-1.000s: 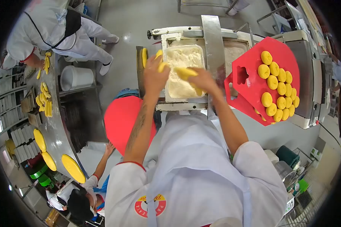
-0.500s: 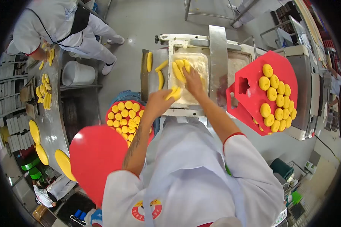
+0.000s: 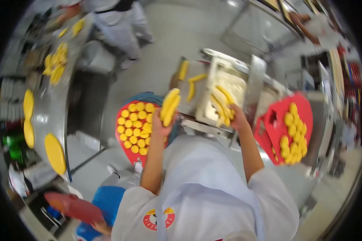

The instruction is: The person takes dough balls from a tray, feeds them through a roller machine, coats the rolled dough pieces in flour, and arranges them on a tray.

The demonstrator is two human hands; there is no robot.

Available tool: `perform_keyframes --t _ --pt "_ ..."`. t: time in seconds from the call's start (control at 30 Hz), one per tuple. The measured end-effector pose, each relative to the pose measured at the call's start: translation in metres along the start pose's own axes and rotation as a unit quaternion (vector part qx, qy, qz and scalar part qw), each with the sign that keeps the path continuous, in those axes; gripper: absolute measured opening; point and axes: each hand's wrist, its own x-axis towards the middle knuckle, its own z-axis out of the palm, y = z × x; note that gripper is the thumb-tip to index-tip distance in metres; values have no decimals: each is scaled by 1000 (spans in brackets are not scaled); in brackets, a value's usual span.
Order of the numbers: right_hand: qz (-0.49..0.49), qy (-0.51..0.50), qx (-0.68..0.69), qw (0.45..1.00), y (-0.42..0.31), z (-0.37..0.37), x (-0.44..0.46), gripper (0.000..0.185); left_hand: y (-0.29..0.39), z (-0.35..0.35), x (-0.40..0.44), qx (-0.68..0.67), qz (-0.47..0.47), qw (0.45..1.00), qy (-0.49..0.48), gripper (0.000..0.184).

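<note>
My left hand (image 3: 161, 125) is closed around a pair of yellow dough strips (image 3: 171, 105), lifted beside the red board of dough rounds. In my right hand (image 3: 239, 117), also closed, several yellow dough strips (image 3: 222, 99) hang at the near edge of a bin of white flour (image 3: 234, 82). Left of the bin, more dough strips (image 3: 192, 89) lie on a metal surface. The whole view is somewhat blurred.
A red board (image 3: 126, 154) with yellow dough rounds stands at my left; more red boards (image 3: 265, 134) with rounds are at right. A metal table (image 3: 44, 116) carries flat dough pieces and strips. One co-worker (image 3: 120, 24) stands beyond it; another holds a red board (image 3: 74, 208) behind my left.
Both hands have come up from the flour bin with dough strips, the left one moving leftward. My view has turned. The large red board near my left arm is now farther off, with a co-worker.
</note>
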Motion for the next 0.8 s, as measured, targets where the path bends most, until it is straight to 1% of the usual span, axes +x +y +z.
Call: perform_keyframes --t 0.03,0.07,0.1,0.13,0.17,0.2,0.27,0.3,0.33,0.37,0.4,0.43,0.47,0.5,0.53,0.57,0.6,0.63,0.67,0.73,0.77,0.8 --pt "-15 5 -3 1000 6 28 -7 54 1 -22 5 -10 10 1000 10 48" --pt "-28 53 16 998 17 46 -7 53 1 -44 13 -17 21 999 24 48" --pt "-45 -14 2 999 19 72 -6 50 2 -61 14 -28 33 998 42 48" --pt "-38 -34 -9 999 31 75 13 49 10 -51 -6 -26 65 994 86 46" --pt "-36 -45 -15 998 39 81 39 48 15 -83 5 -29 55 997 54 45" --pt "-20 -66 -40 997 41 98 66 48 20 -141 40 -30 57 997 -53 43" --pt "-17 -90 -67 994 42 160 97 48 80 -114 29 -58 209 976 -1 46" --pt "-22 -102 -70 992 44 207 109 49 112 -90 19 -70 278 958 27 48" --pt "-26 -113 -72 991 45 254 120 49 140 -66 13 -57 314 948 -6 53" --pt "-50 -239 -94 965 36 304 145 50 175 -40 3 -39 348 936 -36 58" --pt "-48 -250 -104 961 23 368 155 58 229 -1 -10 -61 325 943 -45 74" --pt "-84 -292 -74 950 17 428 184 74 274 56 -58 -27 330 933 -144 89" --pt "28 -367 -66 928 -4 478 196 92 319 56 -46 -27 343 901 -264 92" --pt "12 -300 -95 949 -6 506 214 99 336 86 -61 -117 343 920 -150 98" --pt "0 -231 -125 965 -8 533 232 108 342 80 -49 -83 347 927 -115 98" --pt "-21 -249 -177 952 -3 527 225 105 339 66 -33 -40 334 938 -82 98" --pt "-42 -262 -225 938 2 511 219 103 328 41 -20 -6 319 943 -94 95" --pt "-41 -303 -217 927 8 481 207 97 301 15 -3 30 298 948 -106 92" --pt "-42 -336 -207 918 17 440 197 93 268 -13 21 58 273 959 -56 83" --pt "14 -275 -144 951 59 333 177 81 205 -67 70 107 210 971 33 66" --pt "18 -157 -158 975 79 281 162 72 159 -87 97 141 157 975 64 58" --pt "35 -81 -194 977 89 232 143 65 113 -99 124 191 93 974 74 49"
